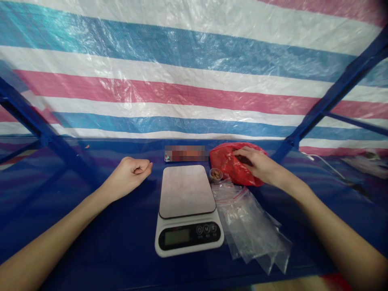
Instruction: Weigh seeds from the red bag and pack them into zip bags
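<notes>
On the left of the blue table, my left hand [133, 171] rests in a loose fist, thumb over curled fingers, with nothing showing in it. My right hand [257, 161] is at the mouth of a red plastic bag [224, 159], its fingers bent on the bag's edge. Dark brown contents show between finger and thumb; the other fingertips are hidden. Between my hands stands a white kitchen scale [188, 192] with its display unlit. By its back right corner is a small clear cup [216, 175] of brown pieces. Clear zip bags [251, 222] lie fanned out right of the scale.
Behind the scale lies a flat, blurred-out object [186, 153]. Blue metal frame bars [321, 105] rise at both sides. A striped plastic sheet [182, 72] hangs at the back of the table [121, 242]. A white cable [327, 167] runs along the far right.
</notes>
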`<state>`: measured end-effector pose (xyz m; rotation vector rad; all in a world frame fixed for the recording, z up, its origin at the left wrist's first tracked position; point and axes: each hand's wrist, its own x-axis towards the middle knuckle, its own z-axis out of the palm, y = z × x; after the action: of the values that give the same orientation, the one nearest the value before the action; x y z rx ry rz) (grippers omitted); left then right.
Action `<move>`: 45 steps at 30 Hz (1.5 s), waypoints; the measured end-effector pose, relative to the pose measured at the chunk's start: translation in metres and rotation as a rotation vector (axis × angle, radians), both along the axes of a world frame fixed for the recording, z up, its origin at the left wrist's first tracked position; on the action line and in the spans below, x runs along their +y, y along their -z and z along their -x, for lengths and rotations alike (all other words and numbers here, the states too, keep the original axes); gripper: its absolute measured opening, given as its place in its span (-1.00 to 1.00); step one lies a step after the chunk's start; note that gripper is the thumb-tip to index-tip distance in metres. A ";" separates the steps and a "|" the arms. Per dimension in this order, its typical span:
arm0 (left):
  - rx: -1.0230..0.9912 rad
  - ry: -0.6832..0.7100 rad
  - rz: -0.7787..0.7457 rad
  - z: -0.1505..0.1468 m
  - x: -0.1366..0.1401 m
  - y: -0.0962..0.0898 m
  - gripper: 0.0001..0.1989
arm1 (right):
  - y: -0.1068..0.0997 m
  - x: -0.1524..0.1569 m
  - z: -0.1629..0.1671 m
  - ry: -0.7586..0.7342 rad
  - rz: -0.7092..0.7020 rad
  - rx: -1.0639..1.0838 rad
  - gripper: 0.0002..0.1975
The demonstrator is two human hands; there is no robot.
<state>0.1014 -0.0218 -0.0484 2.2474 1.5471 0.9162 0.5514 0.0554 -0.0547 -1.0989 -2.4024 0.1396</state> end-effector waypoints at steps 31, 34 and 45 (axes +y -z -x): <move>0.021 0.020 -0.021 -0.002 0.001 0.003 -0.54 | -0.041 -0.067 0.080 -0.047 -0.158 0.352 -0.90; 0.030 0.019 -0.014 -0.002 0.001 0.003 -0.54 | -0.031 -0.071 0.092 -0.153 -0.033 0.330 -0.91; 0.015 0.021 -0.007 -0.002 0.002 0.006 -0.53 | -0.021 -0.067 0.091 -0.203 0.033 0.299 -0.91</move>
<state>0.1036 -0.0200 -0.0544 2.2760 1.5258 0.9023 0.4608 -0.0114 -0.0338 -0.7824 -2.2403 0.3846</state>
